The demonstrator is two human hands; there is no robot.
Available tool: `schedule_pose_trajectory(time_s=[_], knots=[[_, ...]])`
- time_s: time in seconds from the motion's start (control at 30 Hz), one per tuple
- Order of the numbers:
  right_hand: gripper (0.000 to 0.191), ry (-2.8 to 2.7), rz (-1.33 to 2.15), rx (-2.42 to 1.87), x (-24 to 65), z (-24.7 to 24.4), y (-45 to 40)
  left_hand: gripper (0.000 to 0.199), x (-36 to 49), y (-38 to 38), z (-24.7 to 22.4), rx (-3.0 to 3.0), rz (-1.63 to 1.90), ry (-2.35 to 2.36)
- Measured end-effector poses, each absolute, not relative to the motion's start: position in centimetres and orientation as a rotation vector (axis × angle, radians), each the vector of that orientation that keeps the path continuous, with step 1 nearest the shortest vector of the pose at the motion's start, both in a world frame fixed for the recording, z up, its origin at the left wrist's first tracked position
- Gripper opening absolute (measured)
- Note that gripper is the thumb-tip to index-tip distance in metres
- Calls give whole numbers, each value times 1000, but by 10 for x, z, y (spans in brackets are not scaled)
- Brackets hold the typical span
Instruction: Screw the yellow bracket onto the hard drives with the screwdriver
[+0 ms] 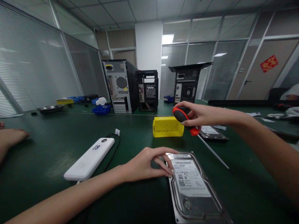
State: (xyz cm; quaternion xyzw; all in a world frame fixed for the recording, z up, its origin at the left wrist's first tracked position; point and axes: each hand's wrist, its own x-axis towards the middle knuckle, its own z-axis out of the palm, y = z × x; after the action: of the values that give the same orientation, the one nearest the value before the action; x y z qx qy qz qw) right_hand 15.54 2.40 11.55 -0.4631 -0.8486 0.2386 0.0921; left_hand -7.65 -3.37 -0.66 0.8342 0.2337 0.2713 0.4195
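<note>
A silver hard drive (191, 183) with a white label lies flat on the dark green table in front of me. My left hand (151, 163) is at its upper left corner, with bent fingers and thumb touching the edge and holding it. Above and to the right, my right hand (192, 115) grips a screwdriver (181, 115) by its red and black handle. The shaft slants down to the right, its tip beside the drive and apart from it. Behind the drive stands a yellow plastic bin (168, 127), tipped with its opening towards me.
A second hard drive (213, 133) lies behind the screwdriver. To the left is a white power bank (90, 158) marked 18, with a black cable. Computer cases (120, 87) stand at the back near a blue bin (101, 109). Another person's hand (14, 137) rests at the left edge.
</note>
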Motion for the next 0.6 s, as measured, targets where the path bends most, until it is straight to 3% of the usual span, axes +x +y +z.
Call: schedule_pose_trajectory(time_s=[0.37, 0.6], knots=[[68, -2514, 674, -1359, 161, 114, 27, 50, -80, -33, -10, 2037, 674, 586], [64, -2512, 672, -1324, 160, 115, 25, 27, -87, -31, 0, 2878, 588, 461]])
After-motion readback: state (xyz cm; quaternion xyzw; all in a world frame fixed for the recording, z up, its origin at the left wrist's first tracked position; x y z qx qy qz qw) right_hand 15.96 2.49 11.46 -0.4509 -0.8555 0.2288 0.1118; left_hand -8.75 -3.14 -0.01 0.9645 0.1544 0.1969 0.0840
